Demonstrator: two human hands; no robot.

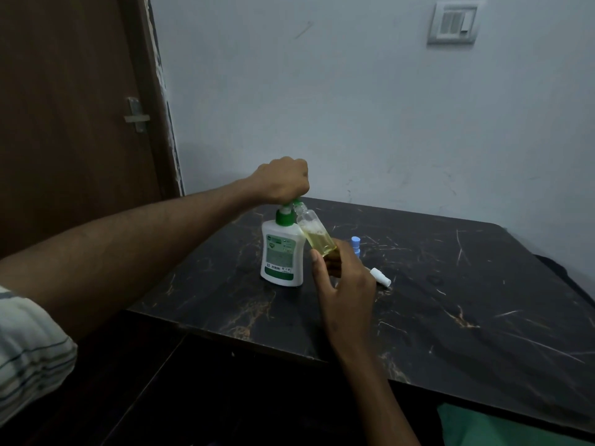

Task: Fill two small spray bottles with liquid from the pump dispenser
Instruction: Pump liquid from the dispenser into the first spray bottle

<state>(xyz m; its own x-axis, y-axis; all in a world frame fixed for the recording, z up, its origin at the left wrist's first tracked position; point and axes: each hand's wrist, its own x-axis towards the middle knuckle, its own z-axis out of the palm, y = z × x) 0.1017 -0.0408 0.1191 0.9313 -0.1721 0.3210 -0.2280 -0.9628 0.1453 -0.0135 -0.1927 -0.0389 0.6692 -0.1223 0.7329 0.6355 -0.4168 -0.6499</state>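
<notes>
A white pump dispenser (pixel 281 252) with a green collar and pump head stands on the dark marble table (pixel 450 300). My left hand (pixel 283 180) is curled round the pump head from above. My right hand (pixel 344 281) holds a small clear spray bottle (pixel 317 235) by its base, tilted with its open neck up against the pump's nozzle. Yellowish liquid fills about its lower half. A second small bottle with a blue cap (pixel 355 244) stands just behind my right hand, mostly hidden. A white spray top (pixel 380 277) lies on the table to the right.
A pale wall with a switch plate (pixel 453 23) rises behind the table. A brown door with a metal latch (pixel 136 114) is at the left. The table's near edge runs diagonally in front of me, with green cloth (pixel 483 426) below it.
</notes>
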